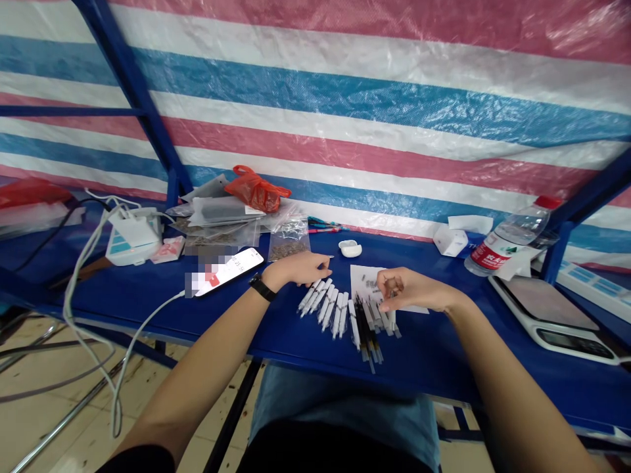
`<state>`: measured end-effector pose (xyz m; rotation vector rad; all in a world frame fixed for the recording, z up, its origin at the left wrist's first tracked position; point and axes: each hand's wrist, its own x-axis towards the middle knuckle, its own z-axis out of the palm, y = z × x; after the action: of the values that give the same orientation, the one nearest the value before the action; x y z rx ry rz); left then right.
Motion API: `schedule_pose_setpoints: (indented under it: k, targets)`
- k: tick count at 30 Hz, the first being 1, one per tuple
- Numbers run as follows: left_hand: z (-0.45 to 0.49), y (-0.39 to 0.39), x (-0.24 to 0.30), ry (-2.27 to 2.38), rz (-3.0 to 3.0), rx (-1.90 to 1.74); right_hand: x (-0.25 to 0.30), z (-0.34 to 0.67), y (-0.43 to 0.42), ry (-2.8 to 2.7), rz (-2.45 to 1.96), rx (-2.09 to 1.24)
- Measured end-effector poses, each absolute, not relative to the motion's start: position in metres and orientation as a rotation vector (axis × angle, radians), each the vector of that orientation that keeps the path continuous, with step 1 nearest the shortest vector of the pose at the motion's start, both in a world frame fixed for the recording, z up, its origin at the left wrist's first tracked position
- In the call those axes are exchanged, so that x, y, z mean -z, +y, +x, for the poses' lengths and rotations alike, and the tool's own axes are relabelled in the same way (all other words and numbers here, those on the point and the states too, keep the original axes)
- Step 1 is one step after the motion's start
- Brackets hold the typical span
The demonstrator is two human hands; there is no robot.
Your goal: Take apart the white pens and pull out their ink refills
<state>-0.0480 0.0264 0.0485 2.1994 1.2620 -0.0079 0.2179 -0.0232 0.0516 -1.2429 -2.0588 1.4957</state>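
My left hand (pixel 306 267), with a dark band at the wrist, is closed at the upper end of a row of white pen-like pieces (pixel 328 307). What its curled fingers hold, if anything, is too small to make out. My right hand (pixel 407 289) hovers with fingers curled and thumb drawn in over a white paper sheet (pixel 419 309); whatever it may pinch is hidden. Small grey spring-like parts (pixel 369 282) lie on that sheet. Below the right hand are dark thin sticks like pen refills (pixel 367 335) and a bunch of pale grey tubes (pixel 377 316).
A phone (pixel 229 270) on a cable lies left, near bags of small parts (pixel 288 246) and a red plastic bag (pixel 257 188). A white earphone case (pixel 350 248) is behind. A bottle (pixel 513 236) and a scale (pixel 555 315) stand right on the blue table (pixel 444 355).
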Motion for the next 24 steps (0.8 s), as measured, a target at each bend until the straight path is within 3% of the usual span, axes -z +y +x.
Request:
schedule_pose_setpoints:
  k: [9,18,24]
  targets:
    - [-0.0495,0.0274,-0.0481,1.218,2.217,0.04,-0.0433,0.2149,-0.0208,-2.092,-1.339,-1.535]
    - [-0.0467,0.0272,-0.0483,1.248,2.378,-0.01,-0.0492,0.2183,-0.0194,-2.015,-1.369,-1.285]
    - [-0.048,0.0274,-0.0529,1.566,2.469,-0.127,-0.0439,0.2195,-0.0141,-1.889,-1.39,-1.016]
